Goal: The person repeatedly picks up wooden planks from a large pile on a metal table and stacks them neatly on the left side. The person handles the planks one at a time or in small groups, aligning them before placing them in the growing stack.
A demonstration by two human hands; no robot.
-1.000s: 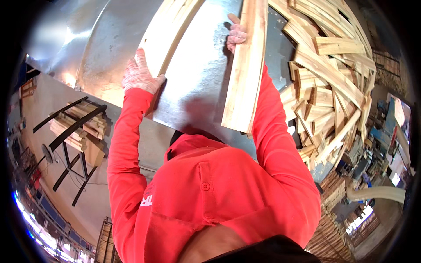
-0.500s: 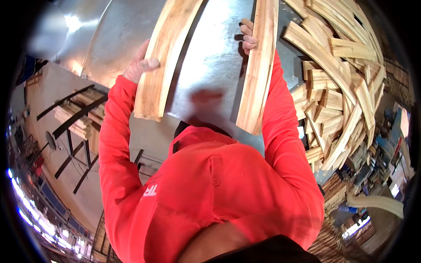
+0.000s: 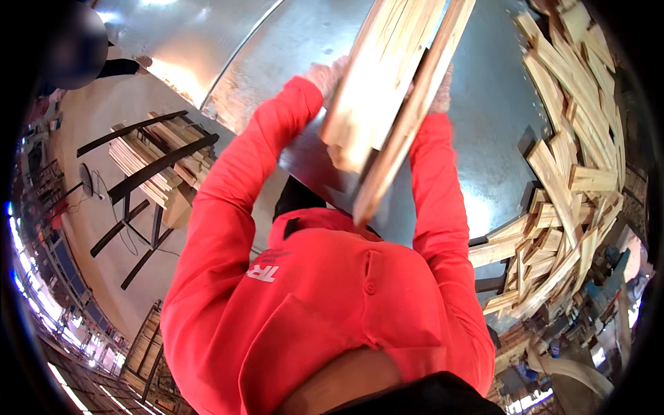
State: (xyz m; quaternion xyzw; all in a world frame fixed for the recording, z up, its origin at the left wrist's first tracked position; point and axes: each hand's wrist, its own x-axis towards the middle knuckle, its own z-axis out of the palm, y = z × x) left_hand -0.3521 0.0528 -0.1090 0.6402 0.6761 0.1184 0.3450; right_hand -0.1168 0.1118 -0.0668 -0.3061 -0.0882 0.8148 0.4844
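A stack of long pale wooden boards (image 3: 377, 83) is held up over a metal table (image 3: 484, 187), running out past the top edge. My left hand (image 3: 326, 77) is closed on the stack's left side, its fingertips hidden behind the wood. Just right of the stack, a narrower wooden board (image 3: 408, 124) stands on edge, slanted, its near end hanging lower. My right hand (image 3: 441, 90) grips this board from its right side, partly hidden by it. A thin dark gap separates the board from the stack.
A large heap of loose wooden strips (image 3: 577, 180) covers the table's right side. On the left, a black metal rack (image 3: 149, 169) holds stacked boards on the floor. Another person's dark sleeve (image 3: 117, 68) shows at upper left. A seam (image 3: 242, 48) crosses the metal surface.
The two held pieces, wide apart before, are now close side by side. My left hand has moved right with its stack. The view has shifted, so the heap appears farther right.
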